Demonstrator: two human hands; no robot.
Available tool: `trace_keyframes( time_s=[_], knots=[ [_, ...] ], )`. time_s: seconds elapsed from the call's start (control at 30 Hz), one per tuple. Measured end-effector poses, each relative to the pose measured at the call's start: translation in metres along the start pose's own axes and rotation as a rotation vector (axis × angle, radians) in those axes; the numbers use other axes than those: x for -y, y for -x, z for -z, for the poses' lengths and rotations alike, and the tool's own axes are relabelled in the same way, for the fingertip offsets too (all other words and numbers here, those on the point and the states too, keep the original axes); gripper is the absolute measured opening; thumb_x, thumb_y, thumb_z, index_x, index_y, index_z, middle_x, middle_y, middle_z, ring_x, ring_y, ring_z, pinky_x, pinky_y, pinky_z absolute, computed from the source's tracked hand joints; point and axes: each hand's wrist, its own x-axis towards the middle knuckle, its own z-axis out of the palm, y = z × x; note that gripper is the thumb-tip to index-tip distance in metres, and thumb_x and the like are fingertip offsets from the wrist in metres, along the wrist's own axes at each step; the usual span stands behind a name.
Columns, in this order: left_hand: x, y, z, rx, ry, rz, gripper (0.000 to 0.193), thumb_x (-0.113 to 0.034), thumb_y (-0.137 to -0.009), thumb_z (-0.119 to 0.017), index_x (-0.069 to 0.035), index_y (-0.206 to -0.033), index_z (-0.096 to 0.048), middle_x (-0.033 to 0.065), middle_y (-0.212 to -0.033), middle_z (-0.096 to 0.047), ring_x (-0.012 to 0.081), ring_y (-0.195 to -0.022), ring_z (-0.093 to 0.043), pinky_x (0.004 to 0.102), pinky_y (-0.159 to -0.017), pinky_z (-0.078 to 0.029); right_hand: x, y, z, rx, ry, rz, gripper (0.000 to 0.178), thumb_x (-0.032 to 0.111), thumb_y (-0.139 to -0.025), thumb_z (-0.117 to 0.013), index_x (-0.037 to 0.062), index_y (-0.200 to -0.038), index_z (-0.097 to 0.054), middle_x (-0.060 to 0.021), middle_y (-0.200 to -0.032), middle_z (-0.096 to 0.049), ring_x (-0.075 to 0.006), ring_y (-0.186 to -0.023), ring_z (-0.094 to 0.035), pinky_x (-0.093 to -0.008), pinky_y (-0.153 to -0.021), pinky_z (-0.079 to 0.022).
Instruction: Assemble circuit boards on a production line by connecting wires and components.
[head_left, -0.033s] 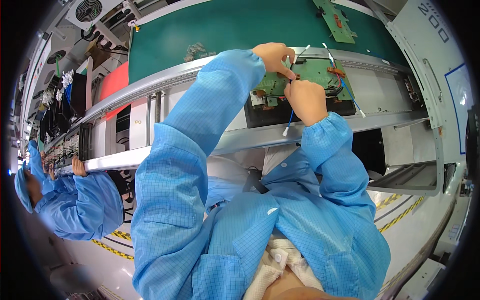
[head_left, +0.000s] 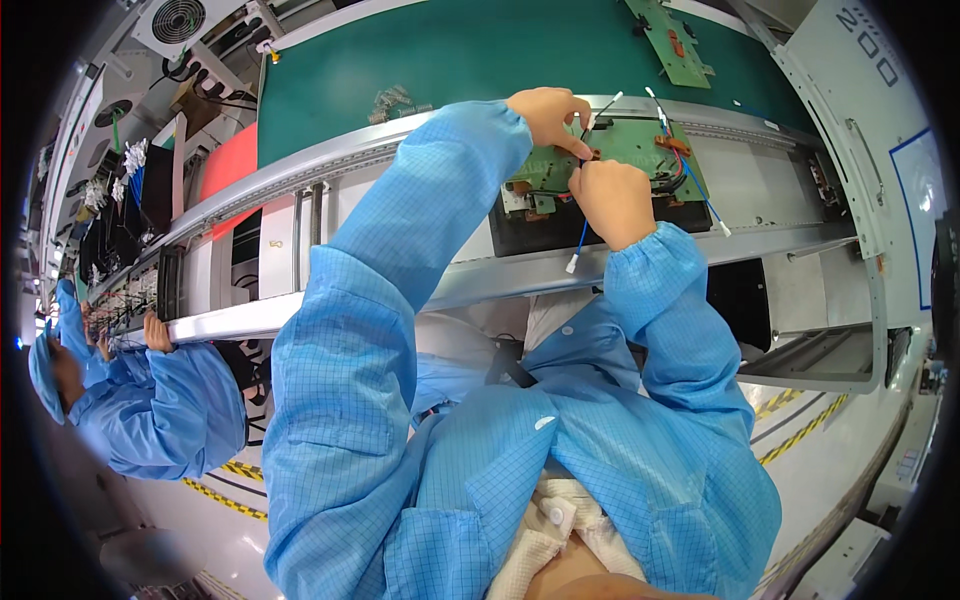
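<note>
A green circuit board (head_left: 545, 172) lies on a black carrier (head_left: 520, 236) on the rail in front of me. My left hand (head_left: 552, 118) curls over the board's far edge, thumb and fingers closed round a dark wire (head_left: 602, 112) with a white end connector. Just nearer, my right hand (head_left: 614, 203) is a fist at the middle of the board, its fingertips hidden against the wire. From under it a blue wire (head_left: 582, 240) hangs toward me, ending in a white connector. Another blue wire (head_left: 708, 200) crosses the board's right side, by brown and dark parts.
Beyond the rail (head_left: 470, 270) runs a green belt (head_left: 450, 55) with a second board (head_left: 675, 45) at far right and small metal parts (head_left: 395, 102). A red sheet (head_left: 228, 172) lies to the left. A co-worker in blue (head_left: 170, 400) sits at far left, a hand on the rail.
Hardly anything differs. My left thumb sits very slightly lower by the right fist; the board and wires stay in place.
</note>
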Motion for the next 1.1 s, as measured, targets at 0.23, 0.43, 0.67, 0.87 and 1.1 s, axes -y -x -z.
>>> trace_keyframes(
  time_s=[0.23, 0.43, 0.67, 0.87, 1.1],
  knots=[
    [0.000, -0.005, -0.016, -0.148, -0.130, 0.085, 0.060, -0.056, -0.068, -0.069, -0.012, -0.107, -0.056, 0.0079, -0.099, -0.058, 0.0268, -0.096, -0.057, 0.0371, -0.074, -0.046, -0.004, -0.030, 0.001, 0.224, 0.213, 0.112, 0.018, 0.019, -0.078, -0.053, 0.0101, -0.074, -0.068, -0.0085, -0.072, -0.066, -0.0244, -0.073, -0.065, -0.0369, -0.060, -0.050],
    [-0.044, 0.010, -0.010, 0.005, -0.505, 0.536, 0.047, -0.053, -0.081, -0.054, -0.010, -0.097, -0.065, 0.0085, -0.094, -0.064, 0.0252, -0.088, -0.063, 0.0355, -0.070, -0.050, -0.005, -0.036, -0.018, 0.086, 0.108, 0.094, 0.019, 0.018, -0.078, -0.051, 0.0081, -0.077, -0.068, -0.0105, -0.069, -0.065, -0.0274, -0.066, -0.065, -0.0385, -0.059, -0.050],
    [-0.021, 0.004, -0.024, -0.016, -0.410, 0.473, 0.058, -0.059, -0.085, -0.042, -0.009, -0.089, -0.070, 0.0110, -0.092, -0.067, 0.0260, -0.088, -0.064, 0.0369, -0.074, -0.050, 0.006, -0.042, -0.026, 0.172, 0.243, 0.031, 0.020, 0.016, -0.078, -0.050, 0.0092, -0.075, -0.068, -0.0087, -0.071, -0.066, -0.0255, -0.067, -0.065, -0.0374, -0.058, -0.050],
    [-0.017, -0.001, -0.018, 0.021, -0.277, 0.501, 0.061, -0.063, -0.082, -0.042, -0.009, -0.094, -0.069, 0.0113, -0.101, -0.065, 0.0261, -0.095, -0.062, 0.0355, -0.079, -0.048, -0.001, -0.040, -0.024, 0.126, 0.240, 0.032, 0.019, 0.015, -0.077, -0.052, 0.0079, -0.070, -0.068, -0.0096, -0.067, -0.065, -0.0258, -0.065, -0.065, -0.0378, -0.057, -0.050],
    [-0.013, 0.022, -0.028, -0.090, -0.031, 0.462, 0.065, -0.061, -0.081, -0.044, -0.001, -0.083, -0.069, 0.0198, -0.085, -0.066, 0.0341, -0.079, -0.063, 0.0402, -0.074, -0.049, 0.002, -0.034, -0.025, 0.143, 0.254, 0.051, 0.017, 0.017, -0.076, -0.054, 0.0096, -0.068, -0.068, -0.0081, -0.066, -0.065, -0.0243, -0.065, -0.065, -0.0364, -0.056, -0.049]
  ],
)
